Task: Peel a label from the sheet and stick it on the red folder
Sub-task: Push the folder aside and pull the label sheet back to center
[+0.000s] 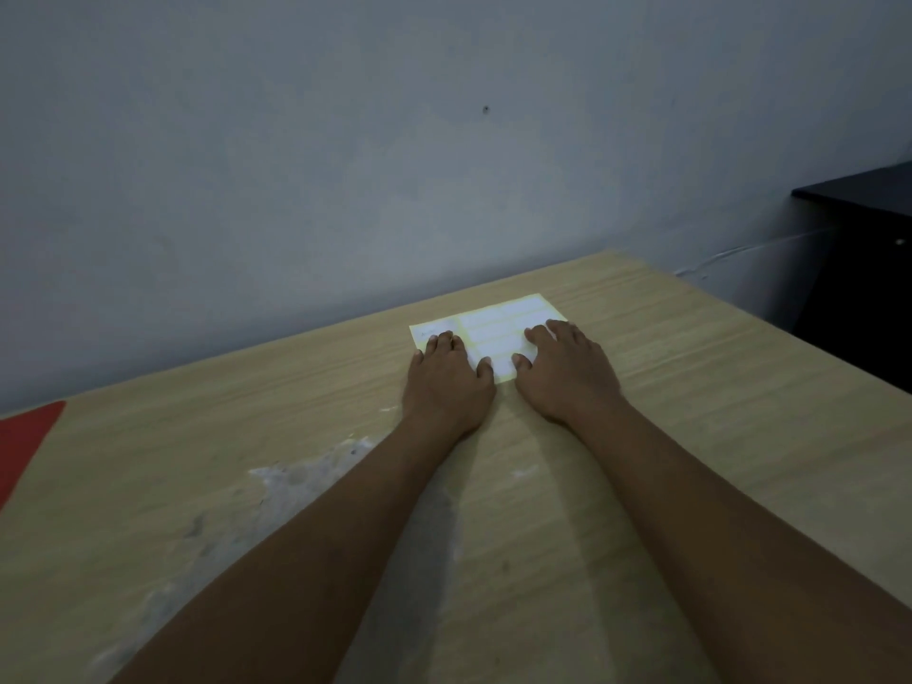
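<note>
— Toward the far edge of the tabletop (666, 436), see? That's the label sheet (498, 320), pale yellow backing with white labels in rows.

— And both hands are on it?

— Yes. Left hand (446, 380) lies flat on the sheet's left part, right hand (567, 370) on its right part. Fingers spread, palms down, pressing rather than pinching. Neither grip is closed on anything.

— So nothing peeled yet?

— Not that I can make out. The light is dim and the sheet glares, so a lifted corner could escape me, but no label sits between any fingers.

— Where's the red folder?

— Only a red corner (27, 436) shows at the tabletop's left edge, well apart from the sheet. No label visible on that bit.

— Then the job's barely begun.

— I'd say so. Picking up a label edge, pulling it free, carrying it over and smoothing it down are all left.
</note>
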